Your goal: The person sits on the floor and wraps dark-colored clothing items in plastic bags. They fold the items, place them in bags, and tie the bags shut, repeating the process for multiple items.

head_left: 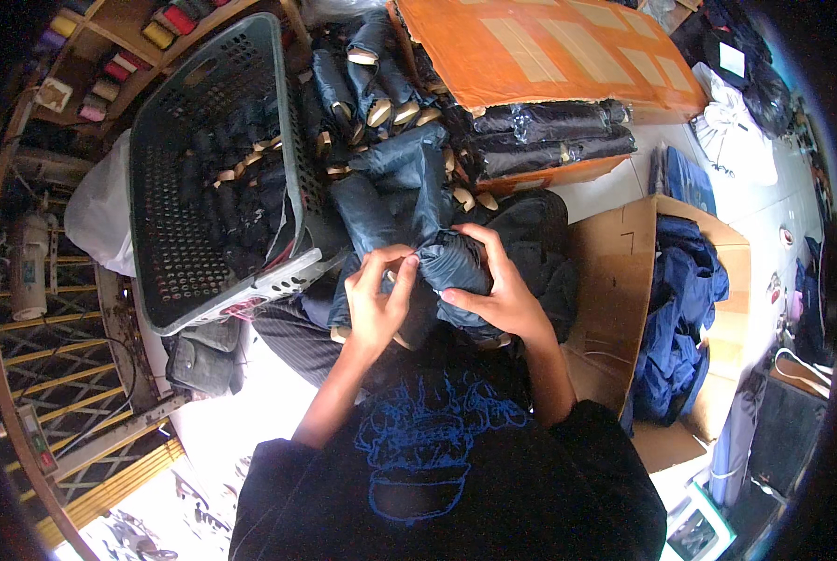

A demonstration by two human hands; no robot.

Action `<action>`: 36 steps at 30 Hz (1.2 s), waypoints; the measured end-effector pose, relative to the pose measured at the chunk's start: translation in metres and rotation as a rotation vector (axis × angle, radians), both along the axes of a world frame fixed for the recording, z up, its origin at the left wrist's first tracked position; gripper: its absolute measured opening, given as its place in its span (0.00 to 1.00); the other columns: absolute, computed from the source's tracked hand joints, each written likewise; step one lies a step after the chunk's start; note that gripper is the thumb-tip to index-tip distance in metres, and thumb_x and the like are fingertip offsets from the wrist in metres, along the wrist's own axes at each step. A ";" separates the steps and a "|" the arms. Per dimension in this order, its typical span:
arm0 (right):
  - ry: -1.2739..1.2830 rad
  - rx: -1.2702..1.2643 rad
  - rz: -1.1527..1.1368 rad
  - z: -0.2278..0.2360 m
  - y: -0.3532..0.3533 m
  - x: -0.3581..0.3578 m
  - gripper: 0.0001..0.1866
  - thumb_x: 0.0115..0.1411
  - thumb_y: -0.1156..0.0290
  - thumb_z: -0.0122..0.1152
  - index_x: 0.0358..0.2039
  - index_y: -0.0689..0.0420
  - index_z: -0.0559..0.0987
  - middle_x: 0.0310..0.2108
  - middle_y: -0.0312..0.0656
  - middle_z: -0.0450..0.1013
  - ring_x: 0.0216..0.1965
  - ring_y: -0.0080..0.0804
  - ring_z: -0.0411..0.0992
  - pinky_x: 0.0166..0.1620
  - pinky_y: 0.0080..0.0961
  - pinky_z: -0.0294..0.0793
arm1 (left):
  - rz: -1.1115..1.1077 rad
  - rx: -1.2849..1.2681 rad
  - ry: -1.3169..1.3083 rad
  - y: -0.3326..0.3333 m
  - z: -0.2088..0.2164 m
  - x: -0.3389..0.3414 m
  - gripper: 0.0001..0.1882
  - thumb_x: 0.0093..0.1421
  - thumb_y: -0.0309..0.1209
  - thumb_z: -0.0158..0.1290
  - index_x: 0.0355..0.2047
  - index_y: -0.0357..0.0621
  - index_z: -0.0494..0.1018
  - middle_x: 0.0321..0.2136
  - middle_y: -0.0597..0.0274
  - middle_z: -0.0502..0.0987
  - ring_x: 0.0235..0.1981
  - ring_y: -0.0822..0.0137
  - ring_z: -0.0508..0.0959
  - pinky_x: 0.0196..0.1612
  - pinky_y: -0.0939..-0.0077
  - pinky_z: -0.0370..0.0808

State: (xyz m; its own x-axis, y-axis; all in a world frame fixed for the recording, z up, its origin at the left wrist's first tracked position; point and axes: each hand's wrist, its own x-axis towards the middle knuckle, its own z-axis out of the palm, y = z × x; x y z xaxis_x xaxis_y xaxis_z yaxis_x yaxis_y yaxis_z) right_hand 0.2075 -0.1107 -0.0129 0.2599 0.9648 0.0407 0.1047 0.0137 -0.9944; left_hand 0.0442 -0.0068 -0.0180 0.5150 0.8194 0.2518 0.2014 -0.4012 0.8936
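Just in front of my body, my right hand (505, 292) curls round a gathered bundle of shiny dark blue fabric (456, 262), thumb on its near side. My left hand (378, 292) pinches the left edge of this bundle between thumb and fingertips. What lies inside the bundle is hidden. Beyond my hands, a similar dark blue fabric roll (417, 173) lies across a pile of rolls. Several of these, such as the roll (332, 82) farther back, have pale, curved, wood-coloured ends.
At my left, a dark perforated plastic basket (292, 122) leans, holding more dark rolls. An orange-topped carton (568, 47) with wrapped black packs stands at the back. To the right is an open cardboard box (615, 271) holding blue fabric (685, 290). Thread spools (124, 65) fill the upper-left shelf.
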 end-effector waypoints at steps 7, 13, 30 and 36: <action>-0.007 0.060 -0.007 -0.005 -0.006 0.004 0.43 0.47 0.65 0.73 0.59 0.62 0.59 0.56 0.49 0.64 0.58 0.38 0.63 0.61 0.32 0.59 | -0.102 0.218 0.010 0.012 0.019 0.000 0.05 0.55 0.20 0.57 0.34 0.38 0.75 0.30 0.55 0.77 0.31 0.60 0.77 0.36 0.72 0.73; 0.024 0.025 -0.078 0.003 -0.001 -0.006 0.41 0.48 0.67 0.72 0.59 0.62 0.60 0.55 0.49 0.65 0.58 0.39 0.63 0.61 0.32 0.59 | 0.010 0.231 -0.076 -0.008 0.021 0.006 0.06 0.54 0.19 0.56 0.32 0.38 0.71 0.29 0.53 0.73 0.31 0.55 0.74 0.38 0.66 0.70; -0.328 0.015 -0.210 0.012 0.012 -0.025 0.35 0.47 0.67 0.71 0.54 0.61 0.64 0.46 0.59 0.70 0.42 0.52 0.75 0.43 0.38 0.74 | -0.016 0.582 -0.014 -0.001 0.010 0.011 0.11 0.48 0.17 0.57 0.31 0.43 0.71 0.32 0.57 0.72 0.35 0.57 0.70 0.40 0.65 0.65; 0.198 -0.073 -0.007 0.011 0.010 -0.020 0.38 0.47 0.68 0.73 0.55 0.58 0.61 0.51 0.48 0.66 0.51 0.34 0.68 0.51 0.28 0.68 | 0.082 0.356 -0.066 0.017 0.013 -0.003 0.07 0.55 0.16 0.53 0.33 0.38 0.69 0.33 0.55 0.71 0.33 0.54 0.71 0.41 0.64 0.68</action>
